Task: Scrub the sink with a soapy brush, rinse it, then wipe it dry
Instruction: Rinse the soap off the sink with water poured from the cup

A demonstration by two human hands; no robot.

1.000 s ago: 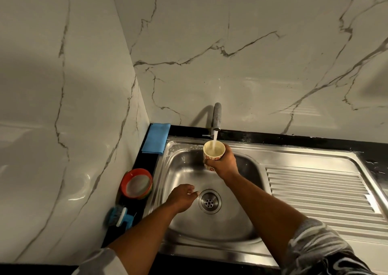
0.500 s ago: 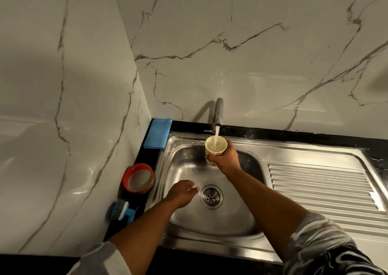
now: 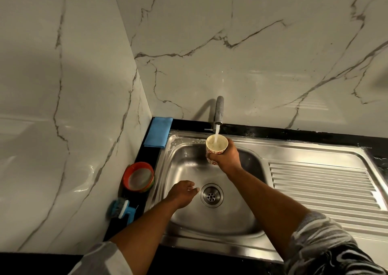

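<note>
The steel sink (image 3: 184,222) fills the lower middle, with its round drain (image 3: 211,195) at the centre. My right hand (image 3: 225,156) grips a small white cup with red flowers (image 3: 216,145) upright under the tap (image 3: 219,113); water streams into the cup. My left hand (image 3: 182,193) hovers over the basin just left of the drain, fingers loosely curled and holding nothing. A blue scrub brush (image 3: 122,209) lies on the black counter left of the sink. A folded blue cloth (image 3: 158,132) lies at the back left corner.
A red-rimmed bowl of soapy liquid (image 3: 139,178) stands on the black counter between cloth and brush. The ribbed drainboard (image 3: 323,186) extends to the right. Marble walls close off the left side and the back.
The cup stays under the running tap in my right hand. My left hand holds its place beside the drain. The view has tilted slightly.
</note>
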